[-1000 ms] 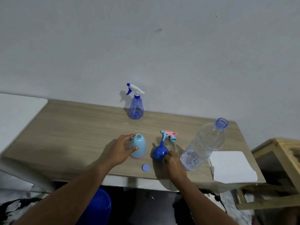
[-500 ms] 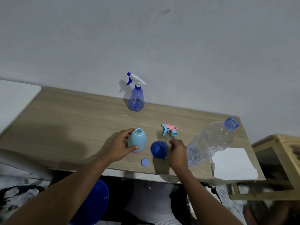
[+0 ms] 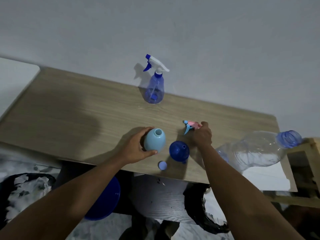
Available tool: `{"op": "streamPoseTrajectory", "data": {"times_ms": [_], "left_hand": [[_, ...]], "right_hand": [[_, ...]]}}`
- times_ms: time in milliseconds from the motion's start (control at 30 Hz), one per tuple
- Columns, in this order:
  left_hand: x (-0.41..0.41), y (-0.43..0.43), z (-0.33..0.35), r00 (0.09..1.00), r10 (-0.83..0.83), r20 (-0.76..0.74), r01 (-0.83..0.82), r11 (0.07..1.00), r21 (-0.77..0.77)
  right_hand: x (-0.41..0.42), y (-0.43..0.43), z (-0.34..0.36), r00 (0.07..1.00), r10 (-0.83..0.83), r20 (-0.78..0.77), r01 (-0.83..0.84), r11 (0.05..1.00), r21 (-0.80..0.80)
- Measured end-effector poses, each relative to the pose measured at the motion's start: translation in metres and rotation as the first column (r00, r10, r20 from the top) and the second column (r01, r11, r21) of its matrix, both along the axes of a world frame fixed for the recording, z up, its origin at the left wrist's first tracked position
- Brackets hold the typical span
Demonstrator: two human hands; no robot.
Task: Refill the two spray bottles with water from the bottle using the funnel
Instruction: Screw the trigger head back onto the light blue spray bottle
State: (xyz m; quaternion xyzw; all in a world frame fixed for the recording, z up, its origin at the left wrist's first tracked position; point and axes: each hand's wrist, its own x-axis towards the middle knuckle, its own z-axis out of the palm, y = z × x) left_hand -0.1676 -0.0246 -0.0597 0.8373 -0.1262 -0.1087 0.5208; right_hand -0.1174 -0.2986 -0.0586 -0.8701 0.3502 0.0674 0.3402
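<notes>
The left hand (image 3: 133,149) curls round the pale bottle (image 3: 155,142). The right hand (image 3: 202,135), fingers bent, seems to pinch the sprayer (image 3: 189,126). The funnel (image 3: 179,150) sits between both hands; the water bottle (image 3: 256,151) is right of the right hand.

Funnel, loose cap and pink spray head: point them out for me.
blue funnel (image 3: 177,151): head view, on its cone wall.
loose cap (image 3: 162,165): head view, on its flat face.
pink spray head (image 3: 192,124): head view, on its pink housing.

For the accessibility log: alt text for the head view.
Left hand grips an open light-blue spray bottle on a wooden table; right hand touches a pink trigger head. A blue funnel sits between them, a water bottle farther right.
</notes>
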Motion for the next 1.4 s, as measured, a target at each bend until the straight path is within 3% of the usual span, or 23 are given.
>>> {"op": "streamPoseTrajectory", "data": {"times_ms": [167,367,567,700,833,1033,1267,1400], "left_hand": [[0.003,-0.007,-0.004,1.000,0.018,-0.017,-0.019,0.998,-0.054],[0.001,-0.012,-0.003,0.995,0.085,-0.045,-0.090,0.990,-0.107],[-0.002,-0.010,0.009,0.992,0.127,-0.022,-0.129,0.985,-0.115],[-0.005,-0.012,0.026,0.991,0.134,-0.001,-0.133,0.985,-0.113],[-0.012,-0.015,0.042,0.993,0.111,0.036,-0.106,0.986,-0.126],[-0.026,-0.020,0.067,0.992,0.079,0.094,-0.063,0.984,-0.167],[-0.041,-0.025,0.095,0.991,0.020,0.134,0.012,0.973,-0.229],[-0.048,-0.030,0.114,0.993,-0.025,0.119,0.059,0.953,-0.296]], "right_hand": [[0.013,-0.001,0.006,0.994,-0.029,0.108,0.027,0.999,0.017],[0.026,0.002,0.044,0.909,0.001,0.418,-0.060,0.990,0.127],[0.017,0.035,0.128,0.659,-0.065,0.749,-0.240,0.926,0.292],[-0.004,0.058,0.181,0.520,-0.081,0.850,-0.402,0.855,0.327],[-0.019,0.065,0.212,0.453,-0.082,0.888,-0.461,0.831,0.312],[-0.045,0.067,0.221,0.443,0.004,0.897,-0.533,0.806,0.259],[-0.079,0.055,0.214,0.583,0.120,0.804,-0.649,0.665,0.371],[-0.097,0.050,0.217,0.613,0.226,0.757,-0.707,0.584,0.398]]}}
